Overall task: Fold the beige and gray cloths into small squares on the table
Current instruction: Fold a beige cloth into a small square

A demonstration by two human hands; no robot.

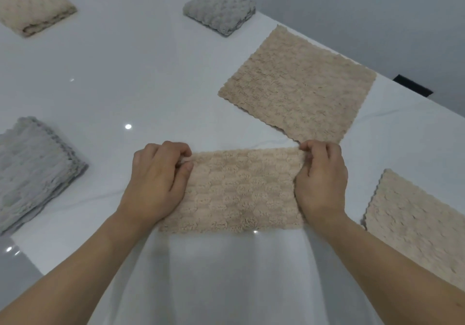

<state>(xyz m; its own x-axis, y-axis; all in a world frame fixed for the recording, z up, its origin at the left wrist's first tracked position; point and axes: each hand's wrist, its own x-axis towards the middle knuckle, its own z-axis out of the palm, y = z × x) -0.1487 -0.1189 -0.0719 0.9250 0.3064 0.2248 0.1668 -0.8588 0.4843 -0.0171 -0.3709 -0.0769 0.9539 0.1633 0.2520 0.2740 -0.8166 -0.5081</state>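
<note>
While both sets of fingers pinch the far corners of the half-folded beige cloth at table centre, I'd square its edges before the next fold, left hand matching right hand. Room lies open at 11 o'clock; a flat beige cloth crowds 1 o'clock.

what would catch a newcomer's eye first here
Two bare hands, left hand and right hand, pinch the far corners of a half-folded beige cloth at the table's near edge. Beyond it an unfolded beige cloth lies flat, and a folded gray square sits farther back.
</note>
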